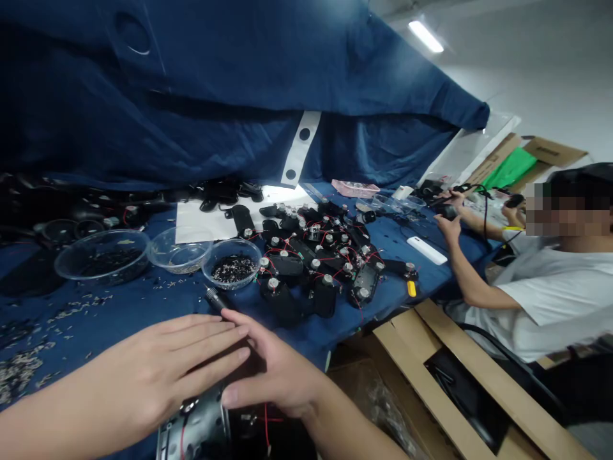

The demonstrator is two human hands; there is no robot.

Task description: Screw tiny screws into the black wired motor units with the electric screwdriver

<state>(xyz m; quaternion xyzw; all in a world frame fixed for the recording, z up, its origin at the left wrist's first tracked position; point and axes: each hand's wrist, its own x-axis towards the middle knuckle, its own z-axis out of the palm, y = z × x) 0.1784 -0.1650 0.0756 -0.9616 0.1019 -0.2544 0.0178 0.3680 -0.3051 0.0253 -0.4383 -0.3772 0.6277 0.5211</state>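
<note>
Metal motor housing [194, 429] looks braced between left hand [158, 364] and right hand [275, 374], I'd say; fingers [211, 338] extended, grip unclear from my view.

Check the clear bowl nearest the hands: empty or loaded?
Loaded. The clear bowl holds a heap of small black pieces on its bottom, below the rim. Too small to tell what they are.

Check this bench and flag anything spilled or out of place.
Small loose bits lie scattered over the blue cloth beside the left hand, outside the clear bowl holding similar dark bits, so they look spilled. A dark blue sheet also sags low over the bench, which looks odd.
</note>
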